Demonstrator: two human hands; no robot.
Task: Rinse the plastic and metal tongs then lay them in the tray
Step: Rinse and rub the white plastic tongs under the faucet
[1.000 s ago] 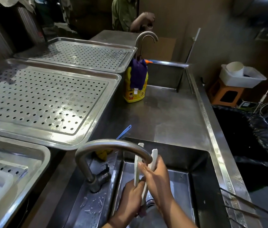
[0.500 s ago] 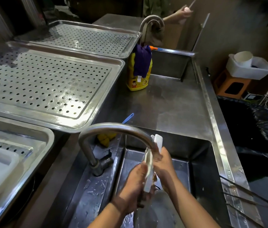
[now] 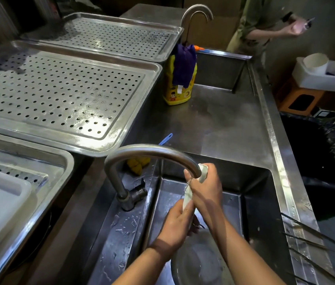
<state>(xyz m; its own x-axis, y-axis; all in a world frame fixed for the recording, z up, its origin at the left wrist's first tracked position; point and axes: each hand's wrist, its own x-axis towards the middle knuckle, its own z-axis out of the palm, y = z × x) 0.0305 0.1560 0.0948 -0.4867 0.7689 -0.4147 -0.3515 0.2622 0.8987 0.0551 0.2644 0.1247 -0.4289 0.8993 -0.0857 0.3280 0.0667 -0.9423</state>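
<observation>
Plastic tongs (image 3: 188, 197) stand near upright under our tap (image 3: 152, 150), left hand (image 3: 176, 221) gripping the low end, right hand (image 3: 205, 186) curled round the top, tray (image 3: 59, 93) to our left.

Yellow bottle (image 3: 180, 95) under purple cloth (image 3: 184, 64), black bin liner (image 3: 331, 161) at right, perhaps a yellow sponge (image 3: 138, 164).

Over the sink (image 3: 255, 192), under the faucet (image 3: 148, 151) spout, plastic tongs (image 3: 188, 197) — metal tongs (image 3: 315, 233) on the sink's right rim. Perforated tray (image 3: 59, 95) left of sink; bottle (image 3: 174, 95) on counter (image 3: 214, 124) behind.
</observation>
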